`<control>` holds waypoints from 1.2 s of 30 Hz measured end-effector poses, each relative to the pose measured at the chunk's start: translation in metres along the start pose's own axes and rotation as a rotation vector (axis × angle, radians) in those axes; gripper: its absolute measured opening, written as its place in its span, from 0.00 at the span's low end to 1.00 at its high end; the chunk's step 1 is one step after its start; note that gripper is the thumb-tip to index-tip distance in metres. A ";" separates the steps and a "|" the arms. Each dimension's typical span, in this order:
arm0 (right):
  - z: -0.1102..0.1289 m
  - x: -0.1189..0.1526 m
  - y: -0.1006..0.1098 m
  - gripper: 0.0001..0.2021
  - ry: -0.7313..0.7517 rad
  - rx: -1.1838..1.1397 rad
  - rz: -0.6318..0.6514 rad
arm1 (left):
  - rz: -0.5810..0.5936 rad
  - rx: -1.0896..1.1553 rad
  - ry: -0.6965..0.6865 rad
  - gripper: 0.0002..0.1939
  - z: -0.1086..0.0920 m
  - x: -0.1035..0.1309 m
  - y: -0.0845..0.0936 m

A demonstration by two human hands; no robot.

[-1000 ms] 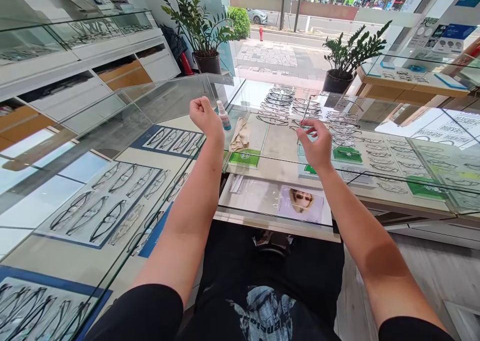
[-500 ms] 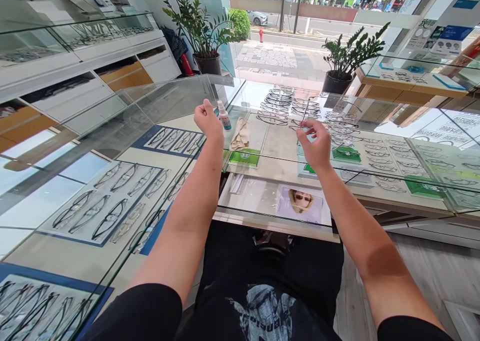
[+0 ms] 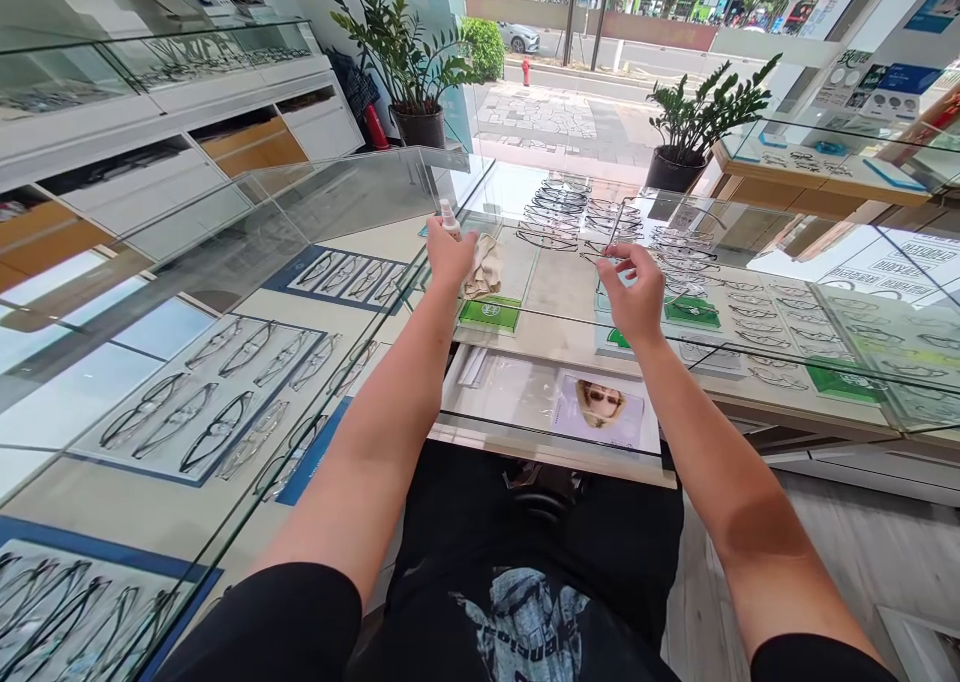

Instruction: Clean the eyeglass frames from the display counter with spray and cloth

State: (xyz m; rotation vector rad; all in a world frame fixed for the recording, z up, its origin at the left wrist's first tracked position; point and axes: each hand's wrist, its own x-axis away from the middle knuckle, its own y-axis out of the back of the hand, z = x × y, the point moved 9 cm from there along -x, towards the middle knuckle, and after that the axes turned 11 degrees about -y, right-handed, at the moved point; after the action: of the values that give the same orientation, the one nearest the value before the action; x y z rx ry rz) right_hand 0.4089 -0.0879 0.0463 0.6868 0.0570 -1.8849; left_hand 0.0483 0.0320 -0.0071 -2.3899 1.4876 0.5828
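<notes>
My left hand [image 3: 451,256] is closed around a small white spray bottle [image 3: 448,216] on the glass counter; its cap and upper part show above the fingers. Right beside that hand lies a crumpled beige cloth [image 3: 484,268], near a green card [image 3: 489,314]. Over the counter, my right hand [image 3: 634,284] pinches a thin-framed pair of eyeglasses [image 3: 616,224] between thumb and fingers. One temple arm sticks up from the grip, and the rest of the frame blends into the glasses displayed behind it.
Rows of eyeglasses [image 3: 559,207] fill the glass display counter ahead, with more on trays [image 3: 217,402] to the left. An open drawer [image 3: 517,402] sits before my body, holding a leaflet [image 3: 602,407]. Potted plants [image 3: 416,112] stand beyond the counter.
My left hand has moved right, from beside the spray bottle onto it, and its fingers have closed round it. My right hand keeps nearly the same place with the eyeglasses.
</notes>
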 end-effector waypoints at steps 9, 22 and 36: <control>-0.001 -0.002 0.002 0.08 -0.089 -0.110 -0.009 | 0.170 0.307 -0.026 0.13 -0.049 0.019 -0.046; 0.000 -0.001 -0.013 0.08 -0.109 -0.201 0.146 | 0.705 0.587 0.248 0.42 -0.104 0.089 -0.103; 0.008 0.012 -0.040 0.12 -0.231 -0.356 0.462 | 0.745 0.254 -0.098 0.44 -0.106 0.105 -0.121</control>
State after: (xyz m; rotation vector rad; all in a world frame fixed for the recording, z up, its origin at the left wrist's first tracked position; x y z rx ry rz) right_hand 0.3672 -0.0840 0.0361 0.2100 0.0762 -1.4451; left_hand 0.2192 -0.0436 0.0390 -1.5515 2.2384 0.5935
